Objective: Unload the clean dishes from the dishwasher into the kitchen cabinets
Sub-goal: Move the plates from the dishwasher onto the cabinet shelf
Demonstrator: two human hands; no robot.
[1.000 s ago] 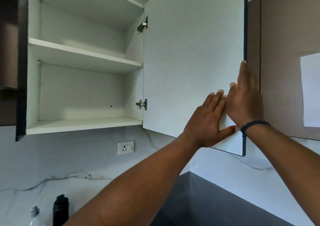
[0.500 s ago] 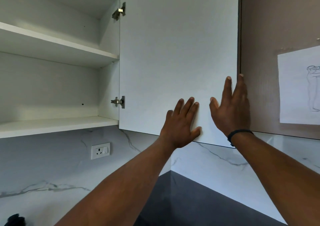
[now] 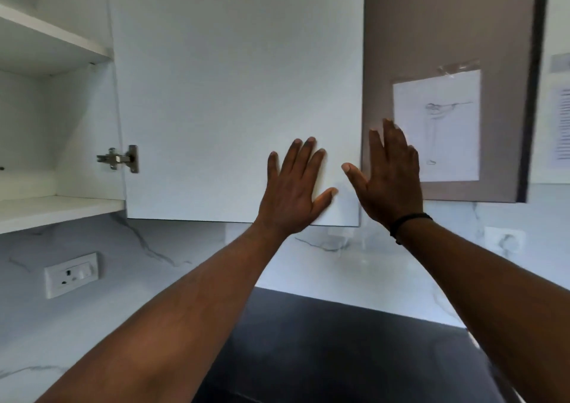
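Hands are both up at the open cabinet door; the left hand lies flat on its white inner face near the lower free corner, fingers straight and spread, grip released; the right hand is raised just beside the door's free edge, fingers likewise straight, grasping nothing, and whether it touches the door or the brown cabinet front behind it I cannot tell; a dark band circles that wrist. The door swings on a metal hinge at its left; beyond it the cabinet stands open with two white shelves, and what shows of them holds no dishes. Neither dishes nor dishwasher appear in this view, so where they are cannot be told from here. A sheet of paper with a faint sketch is taped to the brown front; a wall socket sits on the marble backsplash below the cabinet, and a dark tabletop lies under the arms.

By my judgement the step in hand is readying the cabinet, setting the door wide open; no unloading has begun. The next move calls for letting go of the door, turning down to the dishwasher, and lifting out a dish to carry up to the lower shelf; the door must stay clear of that path.
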